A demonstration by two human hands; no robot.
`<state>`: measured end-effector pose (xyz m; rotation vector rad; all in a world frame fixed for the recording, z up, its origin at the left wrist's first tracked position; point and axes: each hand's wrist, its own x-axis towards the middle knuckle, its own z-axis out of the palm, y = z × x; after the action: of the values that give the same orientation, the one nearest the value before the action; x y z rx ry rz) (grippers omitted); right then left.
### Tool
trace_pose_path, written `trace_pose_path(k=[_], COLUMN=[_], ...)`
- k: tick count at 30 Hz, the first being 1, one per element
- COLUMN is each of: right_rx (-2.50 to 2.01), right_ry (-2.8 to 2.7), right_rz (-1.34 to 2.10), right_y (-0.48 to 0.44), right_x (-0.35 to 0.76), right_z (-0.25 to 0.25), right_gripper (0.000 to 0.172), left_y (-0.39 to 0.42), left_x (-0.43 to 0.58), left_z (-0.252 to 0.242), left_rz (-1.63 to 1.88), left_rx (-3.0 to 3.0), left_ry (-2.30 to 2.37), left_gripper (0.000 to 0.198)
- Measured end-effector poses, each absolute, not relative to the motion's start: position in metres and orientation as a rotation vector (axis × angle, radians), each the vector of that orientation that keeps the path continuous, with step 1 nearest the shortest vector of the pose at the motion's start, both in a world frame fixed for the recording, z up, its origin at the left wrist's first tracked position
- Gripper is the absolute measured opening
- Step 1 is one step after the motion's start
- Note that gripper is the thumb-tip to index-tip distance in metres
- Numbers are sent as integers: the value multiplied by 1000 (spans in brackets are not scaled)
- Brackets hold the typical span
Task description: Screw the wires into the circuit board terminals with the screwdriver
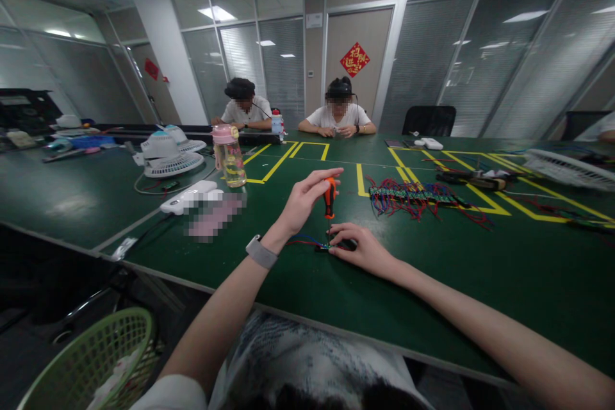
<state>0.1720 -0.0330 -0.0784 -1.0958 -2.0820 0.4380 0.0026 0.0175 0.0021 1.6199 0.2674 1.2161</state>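
Observation:
My left hand (305,197) is closed round the handle of a small orange screwdriver (329,197), held upright with its tip down on a small wired part (331,246) on the green table (432,282). My right hand (365,248) lies over that part, fingers pressed down on it and pinning it to the table. Red and blue wires run out from the part to the left. A grey watch (262,252) is on my left wrist.
A heap of red and blue wired parts (413,195) lies beyond my hands. A pink-lidded bottle (229,155), two small fans (166,152) and a white device (188,197) stand to the left. Two people sit across the table. A green basket (91,365) is at lower left.

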Motion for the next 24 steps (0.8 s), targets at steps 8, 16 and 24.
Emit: trace_pose_path(k=[8,16,24], right_rx=[-1102,-1116,-1107], right_ry=[-2079,-2082,-2087], right_rz=[455,449,448], right_y=[-33,-33,-33], right_x=[172,173,173], right_z=[-78,-79,-78], right_gripper=[5,6,6], left_y=[17,16,13], left_x=[1,5,8], left_z=[3,1,0], left_rz=[1406,1189,1263], left_rx=[1759,1580,1674], left_ry=[436,257,280], left_gripper=[24,34,33])
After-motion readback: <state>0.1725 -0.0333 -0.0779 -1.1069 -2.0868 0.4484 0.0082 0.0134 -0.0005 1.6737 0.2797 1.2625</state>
